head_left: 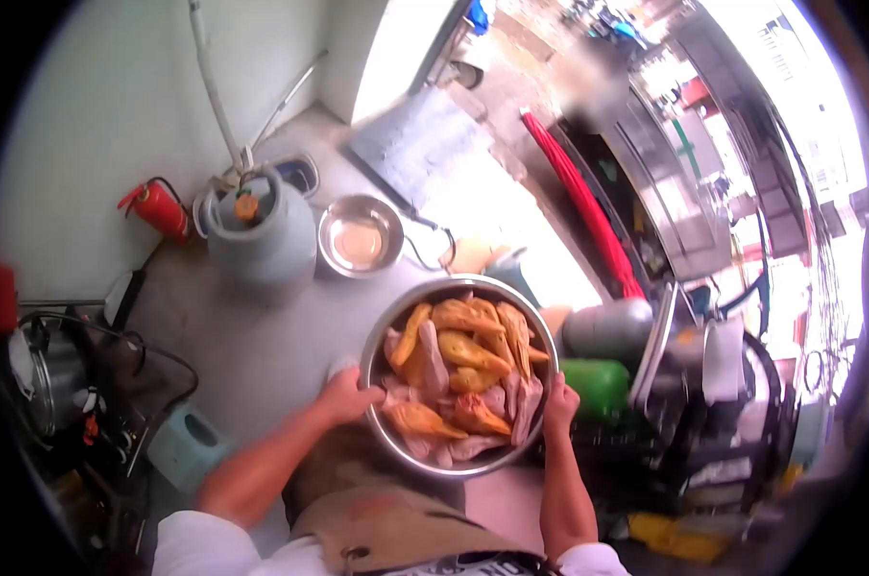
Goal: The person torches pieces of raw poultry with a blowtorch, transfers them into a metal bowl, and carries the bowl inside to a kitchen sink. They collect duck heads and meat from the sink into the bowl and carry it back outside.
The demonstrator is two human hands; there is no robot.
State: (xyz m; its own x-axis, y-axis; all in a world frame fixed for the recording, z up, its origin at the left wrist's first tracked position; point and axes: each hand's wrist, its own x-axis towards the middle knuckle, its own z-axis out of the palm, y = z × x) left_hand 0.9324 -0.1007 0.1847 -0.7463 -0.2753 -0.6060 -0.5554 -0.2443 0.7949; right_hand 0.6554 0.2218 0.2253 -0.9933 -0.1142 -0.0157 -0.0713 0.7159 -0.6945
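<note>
A large round metal bowl (371,331) is held in front of my body, over the floor. Inside lie several pieces of raw poultry (473,355), some yellow-orange and some pale pink. My left hand (348,396) grips the bowl's left rim, its thumb over the edge. On the opposite side my right hand (560,403) is closed on the right rim. The fingers under the bowl are partly hidden. A brown apron (386,523) shows below it.
A smaller metal bowl (361,235) sits on the floor beside a grey gas cylinder (262,240). By the wall stands a red fire extinguisher (158,209). A green cylinder (593,386) is close on my right, a pale blue plastic container (187,446) on my left. A metal sheet (420,144) lies ahead.
</note>
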